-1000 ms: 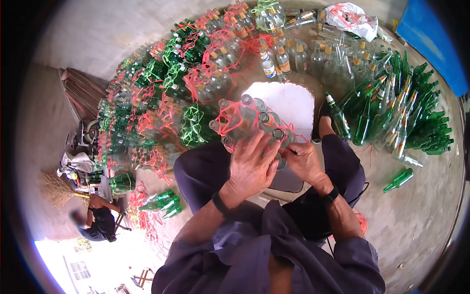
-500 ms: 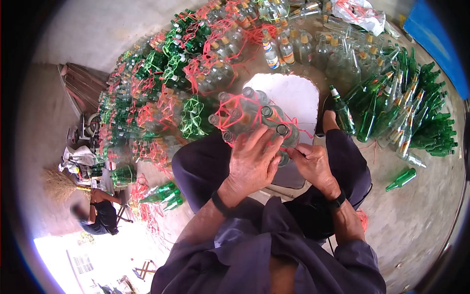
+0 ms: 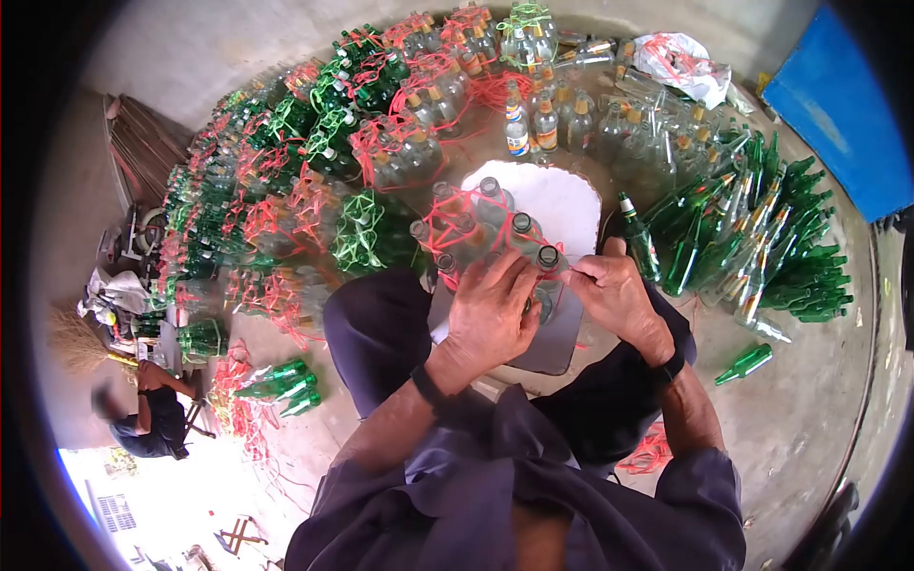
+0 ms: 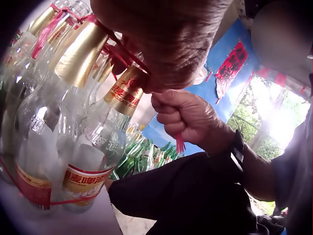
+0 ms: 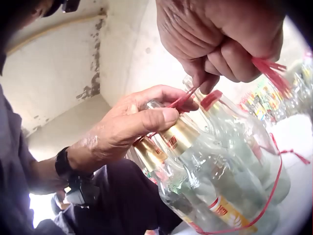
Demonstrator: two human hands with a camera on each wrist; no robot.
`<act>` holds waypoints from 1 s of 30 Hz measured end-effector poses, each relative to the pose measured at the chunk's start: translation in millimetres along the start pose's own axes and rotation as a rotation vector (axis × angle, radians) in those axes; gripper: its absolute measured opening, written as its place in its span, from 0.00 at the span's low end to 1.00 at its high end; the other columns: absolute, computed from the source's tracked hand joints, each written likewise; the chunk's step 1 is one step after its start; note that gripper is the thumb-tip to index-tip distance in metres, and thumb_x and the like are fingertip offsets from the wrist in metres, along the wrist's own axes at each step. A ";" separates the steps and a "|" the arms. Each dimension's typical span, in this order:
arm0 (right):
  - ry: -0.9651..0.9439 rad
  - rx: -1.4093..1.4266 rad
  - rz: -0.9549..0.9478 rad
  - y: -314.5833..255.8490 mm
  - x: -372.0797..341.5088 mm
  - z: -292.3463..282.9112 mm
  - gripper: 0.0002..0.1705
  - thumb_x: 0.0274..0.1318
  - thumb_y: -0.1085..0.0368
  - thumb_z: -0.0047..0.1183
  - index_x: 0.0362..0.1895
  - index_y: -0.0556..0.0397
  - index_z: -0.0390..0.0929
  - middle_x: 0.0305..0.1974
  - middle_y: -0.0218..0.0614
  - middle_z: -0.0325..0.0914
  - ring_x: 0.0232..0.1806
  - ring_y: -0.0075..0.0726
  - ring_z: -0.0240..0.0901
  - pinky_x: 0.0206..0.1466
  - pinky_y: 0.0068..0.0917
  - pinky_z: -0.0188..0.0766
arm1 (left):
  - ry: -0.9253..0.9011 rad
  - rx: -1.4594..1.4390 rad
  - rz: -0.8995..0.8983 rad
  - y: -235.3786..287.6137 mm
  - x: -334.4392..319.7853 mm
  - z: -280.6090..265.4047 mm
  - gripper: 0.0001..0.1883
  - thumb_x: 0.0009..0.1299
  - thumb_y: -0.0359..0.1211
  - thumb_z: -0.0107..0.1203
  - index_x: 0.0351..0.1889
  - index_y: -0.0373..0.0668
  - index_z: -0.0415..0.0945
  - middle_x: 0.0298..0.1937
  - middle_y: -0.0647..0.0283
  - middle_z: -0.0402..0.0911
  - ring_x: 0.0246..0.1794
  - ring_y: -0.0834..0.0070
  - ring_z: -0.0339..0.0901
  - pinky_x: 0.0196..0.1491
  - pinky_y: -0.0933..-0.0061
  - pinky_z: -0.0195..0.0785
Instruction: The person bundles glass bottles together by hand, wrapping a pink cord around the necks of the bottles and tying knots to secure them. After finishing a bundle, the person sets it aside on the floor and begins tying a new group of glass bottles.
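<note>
Bundle [image 3: 490, 205] on a board [image 3: 576, 200], before the seated person [image 3: 466, 495]. Beyond the board — upright bottles [image 3: 545, 127]; left, tied rows [image 3: 286, 214]; right, a heap [image 3: 804, 252], one bottle [image 3: 745, 364] lying on its near side. Far right — a panel [image 3: 843, 109].

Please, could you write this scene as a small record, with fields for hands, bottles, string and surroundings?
left hand: grips necks of the bundled clear bottles
left hand point
right hand: pinches red string
string: around the bundle's necks and lower bodies
bundle: upright on a white board
right side: many green bottles
background: seated person
</note>
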State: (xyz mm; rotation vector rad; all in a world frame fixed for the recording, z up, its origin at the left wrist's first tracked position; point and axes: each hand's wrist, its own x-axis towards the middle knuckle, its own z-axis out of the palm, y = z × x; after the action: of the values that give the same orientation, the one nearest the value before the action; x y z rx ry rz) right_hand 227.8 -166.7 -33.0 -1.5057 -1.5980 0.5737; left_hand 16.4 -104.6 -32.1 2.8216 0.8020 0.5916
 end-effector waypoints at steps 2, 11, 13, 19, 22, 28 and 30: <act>-0.067 -0.058 -0.069 -5.8 13.2 -6.3 0.09 0.59 0.70 0.61 0.27 0.61 0.78 0.21 0.50 0.73 0.21 0.53 0.70 0.26 0.40 0.66 | 0.034 -0.043 -0.036 -0.9 1.6 -1.2 0.22 0.61 0.35 0.64 0.54 0.43 0.76 0.56 0.63 0.81 0.70 0.65 0.69 0.60 0.51 0.69; -0.339 -0.360 -0.281 -23.4 80.3 -6.4 0.10 0.51 0.63 0.64 0.25 0.58 0.81 0.23 0.52 0.79 0.33 0.63 0.79 0.39 0.52 0.73 | 0.132 -0.127 -0.108 -4.5 5.3 4.4 0.16 0.61 0.35 0.67 0.46 0.45 0.80 0.38 0.68 0.85 0.60 0.66 0.77 0.57 0.55 0.70; -0.382 -0.408 -0.271 -21.3 95.4 -3.1 0.10 0.49 0.64 0.64 0.23 0.57 0.81 0.23 0.52 0.79 0.33 0.62 0.80 0.39 0.51 0.73 | 0.131 -0.149 -0.124 -3.9 7.8 1.3 0.15 0.61 0.35 0.67 0.45 0.45 0.81 0.36 0.68 0.85 0.59 0.67 0.78 0.57 0.56 0.70; -0.441 -0.277 -0.219 14.7 111.4 17.1 0.13 0.50 0.61 0.66 0.24 0.59 0.81 0.23 0.51 0.78 0.27 0.56 0.76 0.35 0.46 0.70 | 0.130 -0.174 -0.173 -4.2 8.5 2.3 0.14 0.60 0.34 0.68 0.44 0.46 0.81 0.35 0.68 0.85 0.55 0.67 0.81 0.55 0.57 0.71; -0.468 -0.043 -0.024 28.2 104.8 17.4 0.13 0.51 0.61 0.69 0.27 0.59 0.85 0.21 0.42 0.80 0.23 0.35 0.74 0.33 0.36 0.70 | 0.138 -0.163 -0.198 -3.3 8.0 4.0 0.16 0.60 0.34 0.67 0.46 0.46 0.81 0.36 0.67 0.85 0.55 0.67 0.81 0.57 0.57 0.70; -0.416 0.352 0.244 47.4 94.5 27.6 0.13 0.56 0.62 0.71 0.29 0.59 0.86 0.21 0.24 0.77 0.25 0.15 0.67 0.29 0.24 0.65 | 0.170 -0.170 -0.215 0.0 6.3 2.9 0.18 0.62 0.35 0.67 0.50 0.47 0.79 0.38 0.65 0.85 0.51 0.62 0.82 0.61 0.52 0.68; -0.422 0.359 0.271 44.9 94.4 25.7 0.12 0.57 0.62 0.71 0.30 0.60 0.86 0.21 0.24 0.77 0.24 0.15 0.66 0.28 0.22 0.64 | 0.194 -0.178 -0.215 -2.5 8.0 4.8 0.17 0.62 0.35 0.67 0.49 0.47 0.79 0.38 0.63 0.86 0.50 0.60 0.82 0.62 0.50 0.66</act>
State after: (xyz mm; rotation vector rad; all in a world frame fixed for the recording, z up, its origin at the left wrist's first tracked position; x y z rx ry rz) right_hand 240.2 -62.6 -57.9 -1.3914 -1.4927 1.3302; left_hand 23.4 -98.4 -34.3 2.5036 1.0148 0.8631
